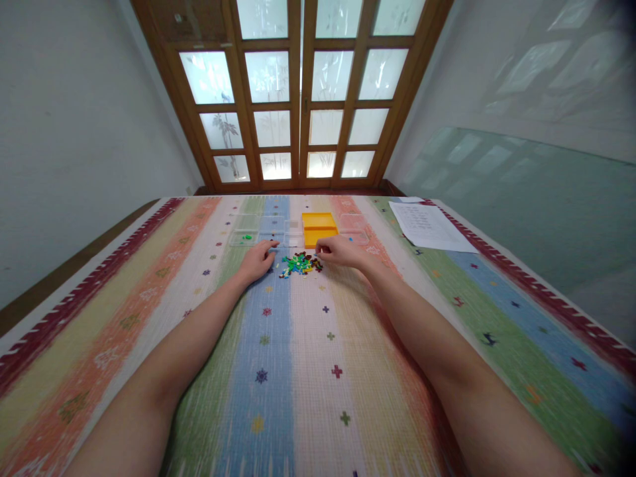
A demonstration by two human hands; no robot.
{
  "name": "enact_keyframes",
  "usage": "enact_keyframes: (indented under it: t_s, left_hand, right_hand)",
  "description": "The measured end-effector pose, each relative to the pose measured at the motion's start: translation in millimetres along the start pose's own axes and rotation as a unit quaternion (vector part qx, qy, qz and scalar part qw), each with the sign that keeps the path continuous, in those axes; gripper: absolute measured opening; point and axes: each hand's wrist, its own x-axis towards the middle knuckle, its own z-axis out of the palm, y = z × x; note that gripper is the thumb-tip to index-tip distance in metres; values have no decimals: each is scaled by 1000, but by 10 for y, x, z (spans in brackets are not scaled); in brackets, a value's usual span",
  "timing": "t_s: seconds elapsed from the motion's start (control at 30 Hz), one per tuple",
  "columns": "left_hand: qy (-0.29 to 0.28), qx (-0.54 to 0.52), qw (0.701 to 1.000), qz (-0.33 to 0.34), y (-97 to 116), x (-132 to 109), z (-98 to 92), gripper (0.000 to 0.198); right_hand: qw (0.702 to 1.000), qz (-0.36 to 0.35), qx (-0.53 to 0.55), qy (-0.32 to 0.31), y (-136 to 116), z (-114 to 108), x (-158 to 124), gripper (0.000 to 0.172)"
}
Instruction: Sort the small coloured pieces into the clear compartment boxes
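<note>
A heap of small green, blue, yellow, white and dark pieces [299,264] lies on the striped cloth between my hands. My left hand [258,260] rests just left of the heap, fingers curved and apart, with nothing visible in them. At the heap's right edge is my right hand [336,251], its fingers bent together in a pinch; whatever they hold is too small to name. Behind the heap stands an open yellow box [320,222]. A clear box [243,230] with a few green pieces is behind my left hand, and another clear box [354,225] sits right of the yellow one.
More clear trays [272,228] stand between the left clear box and the yellow box. Printed paper sheets [431,227] lie at the back right of the table [318,344]. Wood-framed glass doors [301,106] are beyond the far edge, with walls on both sides.
</note>
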Motion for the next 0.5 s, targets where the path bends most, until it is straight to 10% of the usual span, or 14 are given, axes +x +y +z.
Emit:
enact_keyframes:
  t_s: [0.17,0.33,0.5]
  left_hand:
    - [-3,13,1000,5,-23,3,19,42]
    - [-13,19,1000,6,-22,5,25,42]
    - [-17,24,1000,6,-10,3,16,43]
  right_hand:
    - [967,177,-41,181,545,-229,-46,16]
    - [925,319,-90,187,913,-259,-193,16]
    - [930,294,-76,206,888,-291,-181,18]
